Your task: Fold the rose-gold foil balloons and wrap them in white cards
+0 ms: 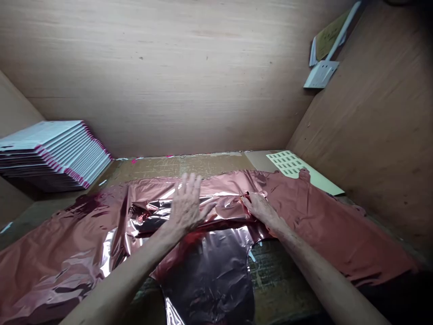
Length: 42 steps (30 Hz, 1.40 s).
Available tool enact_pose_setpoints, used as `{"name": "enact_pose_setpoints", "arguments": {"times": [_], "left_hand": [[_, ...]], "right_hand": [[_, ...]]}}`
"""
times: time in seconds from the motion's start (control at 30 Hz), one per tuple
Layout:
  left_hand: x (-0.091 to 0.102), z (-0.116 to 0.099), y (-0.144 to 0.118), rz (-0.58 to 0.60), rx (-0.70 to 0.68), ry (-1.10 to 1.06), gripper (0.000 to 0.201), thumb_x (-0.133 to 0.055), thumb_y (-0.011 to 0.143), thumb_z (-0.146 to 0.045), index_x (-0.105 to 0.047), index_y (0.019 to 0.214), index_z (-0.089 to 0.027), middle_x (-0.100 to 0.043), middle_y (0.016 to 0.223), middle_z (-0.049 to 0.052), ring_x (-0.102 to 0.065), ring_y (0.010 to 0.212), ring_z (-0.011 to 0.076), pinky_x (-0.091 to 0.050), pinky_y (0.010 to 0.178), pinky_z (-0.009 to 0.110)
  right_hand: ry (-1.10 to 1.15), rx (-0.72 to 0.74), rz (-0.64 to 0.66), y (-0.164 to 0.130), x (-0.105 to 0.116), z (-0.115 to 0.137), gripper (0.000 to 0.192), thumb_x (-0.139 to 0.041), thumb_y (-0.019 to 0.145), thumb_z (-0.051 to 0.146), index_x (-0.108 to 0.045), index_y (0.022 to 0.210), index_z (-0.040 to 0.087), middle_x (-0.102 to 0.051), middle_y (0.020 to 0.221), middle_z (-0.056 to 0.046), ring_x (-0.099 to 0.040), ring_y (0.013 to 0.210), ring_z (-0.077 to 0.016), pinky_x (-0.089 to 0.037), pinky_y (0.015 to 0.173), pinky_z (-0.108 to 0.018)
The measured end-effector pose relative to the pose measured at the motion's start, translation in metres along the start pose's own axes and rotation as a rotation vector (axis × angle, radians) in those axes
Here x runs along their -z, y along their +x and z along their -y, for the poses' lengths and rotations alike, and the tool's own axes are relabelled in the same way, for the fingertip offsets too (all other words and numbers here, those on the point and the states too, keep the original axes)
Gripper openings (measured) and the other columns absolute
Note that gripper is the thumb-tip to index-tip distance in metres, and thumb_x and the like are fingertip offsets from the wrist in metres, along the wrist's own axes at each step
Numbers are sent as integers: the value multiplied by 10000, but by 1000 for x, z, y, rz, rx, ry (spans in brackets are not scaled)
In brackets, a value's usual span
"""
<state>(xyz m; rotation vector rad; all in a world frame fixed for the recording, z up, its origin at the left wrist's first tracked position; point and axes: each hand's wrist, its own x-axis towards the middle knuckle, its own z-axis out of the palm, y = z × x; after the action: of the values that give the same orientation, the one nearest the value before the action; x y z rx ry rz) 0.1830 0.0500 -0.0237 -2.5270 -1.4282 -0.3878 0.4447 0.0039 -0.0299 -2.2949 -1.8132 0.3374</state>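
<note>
Two hands on crinkled red foil (321,216), shiny, seemingly folded midway

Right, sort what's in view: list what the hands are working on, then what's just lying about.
In hand:
- shiny red metallic foil sheet
- left hand, flat on it
- right hand, pinching a fold

Lying about:
- stack of white pink-edged cards
- pale sheet of small green labels
- white flat tool in the corner
</note>
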Motion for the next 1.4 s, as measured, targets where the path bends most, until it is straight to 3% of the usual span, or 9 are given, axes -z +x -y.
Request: {"name": "enact_pose_setpoints", "arguments": {"times": [0.27, 0.43, 0.6, 0.77, 0.93, 1.03, 1.13, 1.3, 1.4], "left_hand": [[-47, -10, -2, 166, -136, -190, 756, -263, 949, -641, -321, 1505, -130, -275, 1572, 202, -171, 1473, 376, -183, 1157, 599], [-18, -14, -12, 136, -225, -213, 816, -408, 920, -620, -285, 1502, -61, -224, 1580, 232, -135, 1485, 352, -150, 1180, 583], [39, -45, -88, 97, -326, -399, 879, -445, 898, -634, -203, 1527, -70, -214, 1580, 237, -168, 1480, 347, -257, 1170, 525], [56, -64, -167, 199, -684, -481, 1132, -643, 738, -661, -103, 1547, -82, -198, 1590, 219, -190, 1466, 388, -218, 1183, 552], [39, -67, -200, 201, -685, -364, 782, -501, 847, -154, -160, 1551, -169, -263, 1596, 78, -184, 1486, 274, -186, 1211, 510], [33, -66, -205, 186, -722, -319, 725, -446, 870, -143, -181, 1545, -141, -223, 1608, 75, -151, 1495, 245, -183, 1224, 478], [31, -67, -213, 70, -721, -240, 663, -416, 915, -171, -194, 1533, -83, -209, 1603, 126, -133, 1497, 249, -195, 1226, 474], [26, -74, -238, -254, -460, -202, 614, -360, 942, -91, -188, 1531, -62, -335, 1543, 180, -254, 1459, 285, -343, 1168, 479], [23, -78, -240, -263, -410, -215, 563, -351, 948, -75, -277, 1505, -62, -437, 1489, 166, -320, 1435, 267, -394, 1144, 448]], "right_hand": [[-34, 305, 140, 16, 30, 51, 137, -661, 831, 229, -656, 955, 171, -609, 1099, -116, -531, 1058, -250, -407, 837, -299], [77, 351, 452, 14, 47, 55, 191, -737, 707, 259, -566, 676, 180, -556, 642, 19, -504, 601, -139, -342, 520, -237], [471, 212, 563, -57, 33, 25, 359, -663, 793, 515, -568, 787, 169, -505, 572, 42, -437, 492, -108, -293, 434, -223], [899, 95, 379, -166, -11, 17, 416, -669, 798, 559, -551, 747, 164, -551, 633, 15, -530, 595, -128, -427, 513, -223], [587, 531, -29, -243, -32, -11, 382, -415, 971, 217, -498, 1341, 172, -599, 1280, -145, -611, 1131, -242, -566, 887, -357], [87, 935, -293, -249, -41, -23, 515, -400, 941, 61, -415, 1449, 150, -400, 1504, -155, -340, 1408, -292, -403, 1119, -470], [-112, 1187, -367, -237, -49, -18, 451, -432, 957, 39, -471, 1403, 98, -491, 1442, -127, -313, 1421, -261, -380, 1147, -435], [-135, 1204, -474, -224, -51, -9, 392, -440, 977, 51, -516, 1359, 92, -553, 1376, -116, -371, 1388, -236, -430, 1116, -406], [-153, 1136, -525, -224, -52, -15, 395, -441, 978, 48, -511, 1364, 98, -557, 1372, -110, -387, 1380, -240, -434, 1112, -413]]}}
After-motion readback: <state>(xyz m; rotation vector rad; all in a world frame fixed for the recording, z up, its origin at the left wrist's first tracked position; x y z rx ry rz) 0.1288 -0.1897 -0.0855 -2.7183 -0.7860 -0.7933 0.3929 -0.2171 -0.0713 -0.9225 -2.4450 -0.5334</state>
